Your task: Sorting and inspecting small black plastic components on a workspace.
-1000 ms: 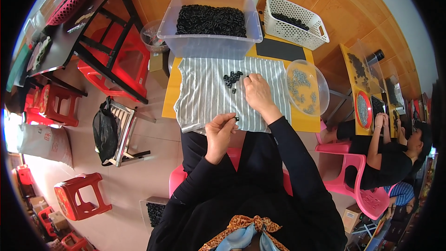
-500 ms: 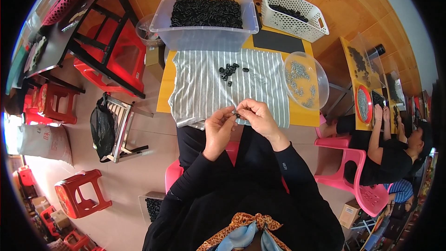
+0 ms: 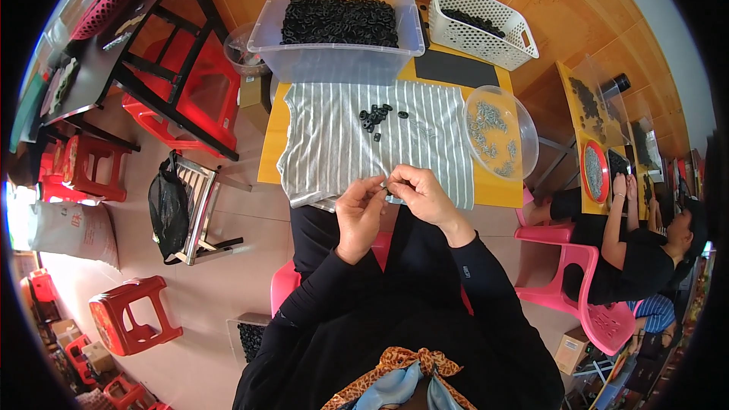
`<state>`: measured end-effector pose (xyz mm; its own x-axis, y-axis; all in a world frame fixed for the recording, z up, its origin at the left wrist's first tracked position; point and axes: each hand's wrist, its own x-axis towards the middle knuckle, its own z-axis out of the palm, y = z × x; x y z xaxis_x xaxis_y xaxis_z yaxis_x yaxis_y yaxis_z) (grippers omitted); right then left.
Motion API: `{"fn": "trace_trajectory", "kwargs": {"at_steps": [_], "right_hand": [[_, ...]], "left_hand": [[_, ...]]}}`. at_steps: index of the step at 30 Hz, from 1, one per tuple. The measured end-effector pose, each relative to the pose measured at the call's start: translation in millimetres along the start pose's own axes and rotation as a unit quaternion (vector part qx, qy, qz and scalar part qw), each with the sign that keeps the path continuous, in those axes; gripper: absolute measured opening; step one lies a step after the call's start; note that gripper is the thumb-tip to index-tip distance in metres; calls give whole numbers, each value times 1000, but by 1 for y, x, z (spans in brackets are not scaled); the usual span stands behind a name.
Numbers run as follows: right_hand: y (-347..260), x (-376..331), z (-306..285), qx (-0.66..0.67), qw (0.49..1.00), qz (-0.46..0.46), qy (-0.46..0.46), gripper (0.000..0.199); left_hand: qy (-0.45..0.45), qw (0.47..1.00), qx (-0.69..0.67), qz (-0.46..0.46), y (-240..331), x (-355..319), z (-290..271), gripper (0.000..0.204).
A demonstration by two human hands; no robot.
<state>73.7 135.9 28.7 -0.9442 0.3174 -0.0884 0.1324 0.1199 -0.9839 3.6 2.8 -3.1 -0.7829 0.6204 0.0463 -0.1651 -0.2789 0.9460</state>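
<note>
My left hand (image 3: 360, 215) and my right hand (image 3: 424, 196) meet at the near edge of the table, both closed in a pinch. Between their fingertips is a small black part, mostly hidden by the fingers. Beyond them a striped grey cloth (image 3: 323, 137) covers the tabletop. A small pile of black oval parts (image 3: 372, 117) lies on it, with one part a little apart to the right. Right of the cloth, a round clear plastic tub (image 3: 525, 133) holds many small silvery metal pieces (image 3: 490, 123).
A large clear bin (image 3: 334, 65) of black parts stands at the table's back, beside a white perforated basket (image 3: 524, 52) and a dark flat sheet (image 3: 456, 68). Stools and a folding chair (image 3: 199, 205) stand left. At right, a person (image 3: 638, 250) works at another table.
My hands stay together at the table's edge. The fingers have shifted slightly around the small black part, which shows less than before.
</note>
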Motion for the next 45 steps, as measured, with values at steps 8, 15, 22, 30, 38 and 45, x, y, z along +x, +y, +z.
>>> {"fn": "trace_trajectory", "kwargs": {"at_steps": [8,15,22,30,38,45], "right_hand": [[-16,10,-7,71,997,39,4,6],[23,92,-59,-469,836,-133,250,12],[28,97,-45,-535,794,-146,248,10],[34,53,-21,-380,876,-224,193,10],[28,70,-45,-396,850,-197,287,5],[16,99,-43,-520,838,-67,152,14]], "left_hand": [[7,1000,-5,-6,5,2,-2,23],[2,999,-34,-32,6,4,-4,23],[22,997,-52,-57,3,7,-9,22],[20,997,-40,-59,5,9,-10,22],[10,997,-39,-67,2,5,-7,22],[12,997,-33,-69,3,5,-6,21]]}}
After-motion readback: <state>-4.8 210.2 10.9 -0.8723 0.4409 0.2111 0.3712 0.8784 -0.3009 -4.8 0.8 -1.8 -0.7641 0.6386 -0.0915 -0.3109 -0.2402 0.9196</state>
